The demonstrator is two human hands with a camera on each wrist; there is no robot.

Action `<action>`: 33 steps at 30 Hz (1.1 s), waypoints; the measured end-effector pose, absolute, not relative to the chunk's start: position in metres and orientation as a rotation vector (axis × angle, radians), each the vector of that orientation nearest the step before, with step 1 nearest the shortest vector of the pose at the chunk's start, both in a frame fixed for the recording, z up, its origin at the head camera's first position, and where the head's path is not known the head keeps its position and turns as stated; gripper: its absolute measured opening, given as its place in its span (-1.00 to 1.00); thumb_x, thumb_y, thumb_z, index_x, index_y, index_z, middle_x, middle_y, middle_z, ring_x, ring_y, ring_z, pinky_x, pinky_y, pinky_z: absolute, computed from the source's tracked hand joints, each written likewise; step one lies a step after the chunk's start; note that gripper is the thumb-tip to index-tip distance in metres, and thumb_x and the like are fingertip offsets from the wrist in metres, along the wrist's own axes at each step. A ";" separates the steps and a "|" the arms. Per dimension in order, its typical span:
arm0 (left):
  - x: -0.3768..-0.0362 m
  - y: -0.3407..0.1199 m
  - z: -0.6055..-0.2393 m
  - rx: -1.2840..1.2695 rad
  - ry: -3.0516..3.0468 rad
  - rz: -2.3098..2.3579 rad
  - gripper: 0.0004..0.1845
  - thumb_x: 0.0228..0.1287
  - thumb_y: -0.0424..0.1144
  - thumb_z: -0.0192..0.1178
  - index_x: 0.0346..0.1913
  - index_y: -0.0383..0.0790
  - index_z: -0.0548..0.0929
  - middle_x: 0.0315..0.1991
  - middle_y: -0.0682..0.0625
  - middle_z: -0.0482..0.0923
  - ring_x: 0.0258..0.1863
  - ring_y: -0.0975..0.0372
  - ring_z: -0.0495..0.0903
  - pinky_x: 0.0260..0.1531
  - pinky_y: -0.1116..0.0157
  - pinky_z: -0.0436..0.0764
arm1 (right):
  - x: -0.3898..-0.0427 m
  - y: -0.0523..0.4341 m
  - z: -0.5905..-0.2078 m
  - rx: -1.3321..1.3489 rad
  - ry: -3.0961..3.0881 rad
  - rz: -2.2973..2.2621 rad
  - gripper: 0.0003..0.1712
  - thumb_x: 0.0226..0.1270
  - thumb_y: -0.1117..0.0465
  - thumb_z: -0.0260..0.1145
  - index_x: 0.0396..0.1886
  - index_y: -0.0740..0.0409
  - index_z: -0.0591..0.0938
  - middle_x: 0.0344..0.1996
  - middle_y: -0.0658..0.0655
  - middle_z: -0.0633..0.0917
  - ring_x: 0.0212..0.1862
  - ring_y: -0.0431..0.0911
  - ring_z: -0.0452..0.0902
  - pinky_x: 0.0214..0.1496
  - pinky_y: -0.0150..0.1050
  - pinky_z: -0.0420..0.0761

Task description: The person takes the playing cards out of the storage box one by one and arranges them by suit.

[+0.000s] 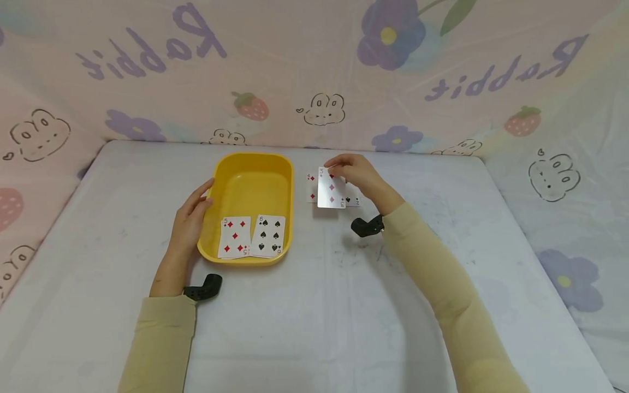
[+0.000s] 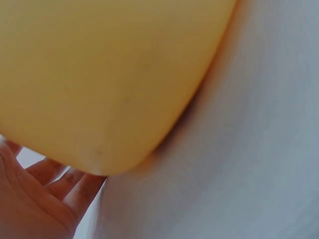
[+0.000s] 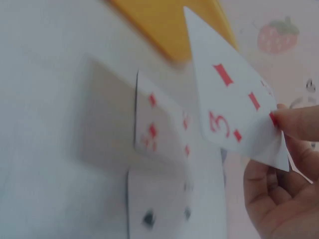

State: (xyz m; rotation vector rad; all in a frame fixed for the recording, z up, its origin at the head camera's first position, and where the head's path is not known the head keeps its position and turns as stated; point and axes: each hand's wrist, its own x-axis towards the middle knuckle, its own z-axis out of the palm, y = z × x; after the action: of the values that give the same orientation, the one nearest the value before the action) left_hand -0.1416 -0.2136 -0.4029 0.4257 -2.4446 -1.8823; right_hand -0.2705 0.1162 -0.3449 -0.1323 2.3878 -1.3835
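Note:
My right hand (image 1: 361, 173) pinches a playing card (image 1: 330, 191), the three of diamonds, by its upper edge between thumb and fingers. In the right wrist view this card tilts above the table, face showing. Under it lie a four of diamonds (image 3: 160, 122) and a two of spades (image 3: 157, 204), side by side and partly covered in the head view. My left hand (image 1: 190, 215) rests against the left side of a yellow tray (image 1: 248, 161), fingertips at its rim. Its fingers (image 2: 82, 196) lie fairly straight along the tray's outer wall in the left wrist view.
Inside the tray's near end, a five of diamonds (image 1: 235, 237) and a six of spades (image 1: 267, 236) lie side by side, face up, with card edges showing beneath. A white cloth (image 1: 314, 316) covers the table. A printed curtain (image 1: 295, 65) hangs behind.

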 end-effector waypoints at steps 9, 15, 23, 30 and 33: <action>-0.141 -0.216 -0.402 0.454 -2.427 -1.918 -0.54 0.49 0.03 -0.18 0.40 0.38 0.27 0.49 0.05 0.09 0.32 0.10 0.21 0.37 0.07 0.27 | -0.271 0.145 -0.352 -0.064 2.431 -1.368 -0.66 0.38 0.25 0.09 0.10 0.18 0.57 -0.03 0.16 0.59 -0.01 -0.04 0.36 0.05 -0.09 0.38; -0.140 -0.218 -0.403 0.476 -2.417 -1.933 -0.54 0.49 0.02 -0.19 0.40 0.38 0.26 0.49 0.04 0.09 0.29 0.12 0.23 0.36 0.10 0.28 | -0.271 0.157 -0.356 -0.006 2.451 -1.360 -0.65 0.40 0.21 0.09 0.13 0.17 0.54 0.02 0.17 0.53 0.05 0.01 0.35 0.12 -0.07 0.33; -0.140 -0.216 -0.403 0.453 -2.402 -1.961 -0.53 0.50 0.01 -0.19 0.41 0.36 0.25 0.46 0.01 0.12 0.20 0.20 0.28 0.33 0.18 0.35 | -0.273 0.173 -0.367 0.086 2.459 -1.384 -0.65 0.40 0.21 0.09 0.13 0.16 0.53 0.03 0.17 0.51 0.10 0.02 0.30 0.33 0.02 0.24; -0.140 -0.214 -0.403 0.426 -2.403 -1.951 -0.53 0.50 0.01 -0.19 0.41 0.34 0.26 0.46 0.01 0.12 0.22 0.17 0.27 0.33 0.15 0.33 | -0.278 0.190 -0.378 0.073 2.507 -1.374 -0.64 0.40 0.22 0.08 0.12 0.23 0.52 0.09 0.24 0.50 0.08 0.04 0.32 0.24 -0.05 0.30; -0.141 -0.213 -0.404 0.421 -2.392 -1.970 -0.54 0.50 0.00 -0.19 0.41 0.34 0.26 0.47 0.02 0.11 0.22 0.16 0.26 0.34 0.13 0.32 | -0.281 0.198 -0.384 0.053 2.518 -1.382 -0.64 0.41 0.22 0.09 0.13 0.26 0.51 0.15 0.27 0.48 0.14 0.06 0.33 0.24 -0.07 0.31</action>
State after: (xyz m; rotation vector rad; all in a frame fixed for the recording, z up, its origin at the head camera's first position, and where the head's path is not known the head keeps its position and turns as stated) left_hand -0.1413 -0.2127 -0.4039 0.4214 -2.3918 -1.9703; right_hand -0.2815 0.1981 -0.3838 0.0525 2.5182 -1.3818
